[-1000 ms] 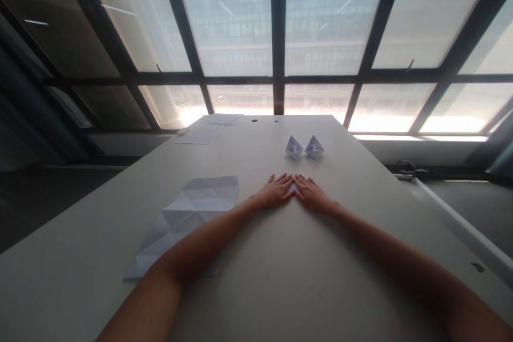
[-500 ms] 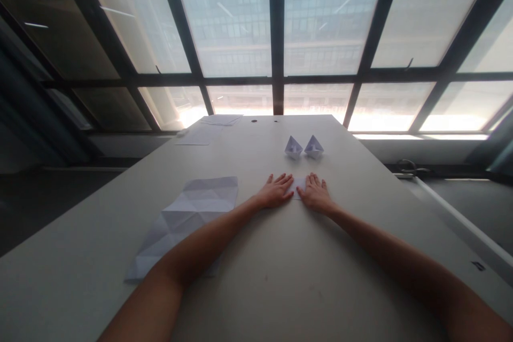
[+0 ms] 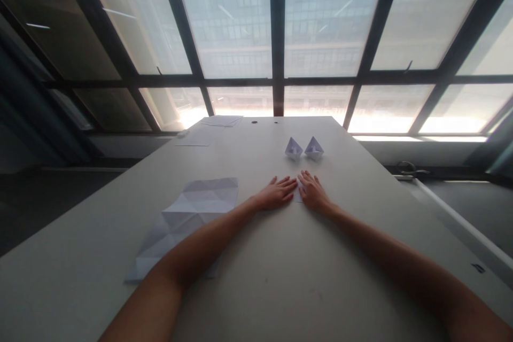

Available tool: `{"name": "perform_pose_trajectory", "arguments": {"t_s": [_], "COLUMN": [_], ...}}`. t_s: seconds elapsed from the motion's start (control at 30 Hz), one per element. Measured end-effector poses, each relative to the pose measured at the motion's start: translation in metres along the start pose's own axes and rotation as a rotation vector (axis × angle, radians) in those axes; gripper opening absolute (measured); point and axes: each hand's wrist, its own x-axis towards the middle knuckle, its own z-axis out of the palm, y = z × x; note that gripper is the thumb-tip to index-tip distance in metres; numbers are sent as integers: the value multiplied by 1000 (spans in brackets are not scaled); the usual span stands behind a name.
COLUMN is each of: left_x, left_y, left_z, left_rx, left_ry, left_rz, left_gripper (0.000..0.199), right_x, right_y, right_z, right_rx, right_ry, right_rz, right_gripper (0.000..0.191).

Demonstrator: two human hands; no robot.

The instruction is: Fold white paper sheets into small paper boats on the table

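A small piece of white paper (image 3: 297,196) lies flat on the table, mostly covered by my two hands. My left hand (image 3: 277,193) rests palm down over its left part, fingers stretched out to the right. On its right part lies my right hand (image 3: 313,191), flat, with its fingers pointing forward and a little left. Only a narrow strip of the paper shows between them. Just beyond my hands stand two folded paper boats, the left boat (image 3: 294,149) and the right boat (image 3: 314,149), side by side.
A large creased sheet of paper (image 3: 200,200) lies to the left, partly under my left forearm. Several flat sheets (image 3: 196,138) are at the far left of the white table (image 3: 256,288). Windows (image 3: 236,21) rise behind the far edge.
My right hand has slid slightly left over the small paper, nearer my left fingertips, so less of the paper shows. My left hand stays nearly in place.
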Motion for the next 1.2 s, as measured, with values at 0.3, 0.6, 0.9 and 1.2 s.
{"name": "perform_pose_trajectory", "arguments": {"t_s": [0.3, 0.6, 0.9, 1.2], "left_x": [1, 2, 4, 2], "left_y": [1, 1, 0, 4], "left_z": [1, 0, 5, 1], "left_rx": [-24, -37, -86, -118], "left_ry": [20, 45, 112, 128], "left_rz": [38, 51, 74, 86], "left_gripper": [70, 74, 64, 54], "right_x": [-1, 1, 2, 1], "right_y": [-2, 1, 3, -1], "right_z": [0, 1, 1, -5], "right_rx": [-24, -23, 1, 57], "right_ry": [-59, -67, -66, 26], "right_rz": [61, 48, 47, -75], "right_gripper": [51, 51, 51, 42]}}
